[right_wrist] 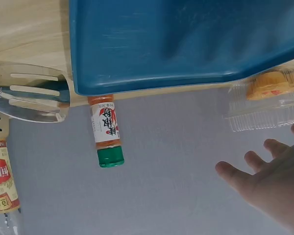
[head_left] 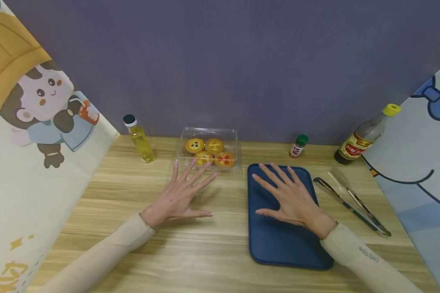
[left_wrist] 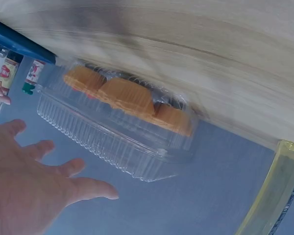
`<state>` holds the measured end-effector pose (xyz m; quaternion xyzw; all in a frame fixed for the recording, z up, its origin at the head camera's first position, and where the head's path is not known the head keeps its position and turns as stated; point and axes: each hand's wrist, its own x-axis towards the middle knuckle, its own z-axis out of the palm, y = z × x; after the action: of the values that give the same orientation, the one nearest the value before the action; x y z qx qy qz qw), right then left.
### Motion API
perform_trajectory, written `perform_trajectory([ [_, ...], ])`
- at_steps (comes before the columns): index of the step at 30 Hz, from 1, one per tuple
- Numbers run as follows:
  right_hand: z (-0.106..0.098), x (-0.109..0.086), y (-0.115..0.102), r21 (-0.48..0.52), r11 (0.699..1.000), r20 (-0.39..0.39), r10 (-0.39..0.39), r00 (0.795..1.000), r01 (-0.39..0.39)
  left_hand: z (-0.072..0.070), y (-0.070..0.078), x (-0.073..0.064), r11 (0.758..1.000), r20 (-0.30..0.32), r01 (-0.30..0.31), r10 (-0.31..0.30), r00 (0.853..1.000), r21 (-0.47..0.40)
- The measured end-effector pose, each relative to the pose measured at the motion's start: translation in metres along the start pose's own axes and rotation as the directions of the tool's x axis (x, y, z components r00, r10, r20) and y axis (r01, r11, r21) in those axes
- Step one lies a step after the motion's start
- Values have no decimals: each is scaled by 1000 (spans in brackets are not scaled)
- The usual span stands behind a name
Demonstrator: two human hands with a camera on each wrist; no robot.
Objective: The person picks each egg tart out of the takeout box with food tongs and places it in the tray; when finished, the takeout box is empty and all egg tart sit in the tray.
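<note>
My left hand (head_left: 177,198) hovers palm down with fingers spread, in front of a clear plastic container (head_left: 208,131). Inside that container sit several egg tarts (head_left: 214,145) with different toppings; its lid stands raised in the left wrist view. Over a dark blue tray (head_left: 278,248) is my right hand (head_left: 295,199), its fingers also spread and holding nothing. Right of the tray lies a pair of tongs (head_left: 366,211) with a slotted metal head. Behind the tray stands a small green-capped seasoning jar (head_left: 297,147), its contents reddish in the right wrist view.
A bottle of yellow oil (head_left: 142,142) with a dark cap stands at the back left. At the back right is a yellow-capped bottle (head_left: 363,136) with dark liquid. A grey-blue wall (head_left: 227,73) closes off the back, and printed panels (head_left: 51,122) flank the wooden table (head_left: 190,256).
</note>
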<state>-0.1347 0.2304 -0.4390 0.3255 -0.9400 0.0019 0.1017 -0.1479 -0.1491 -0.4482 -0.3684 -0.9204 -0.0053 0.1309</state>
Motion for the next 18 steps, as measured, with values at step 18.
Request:
perform_trajectory([
  [18,-14,41,-13,89,990,-116,-101,988,112,-14,-5,-2,902,-163,250,-322,932,-352],
])
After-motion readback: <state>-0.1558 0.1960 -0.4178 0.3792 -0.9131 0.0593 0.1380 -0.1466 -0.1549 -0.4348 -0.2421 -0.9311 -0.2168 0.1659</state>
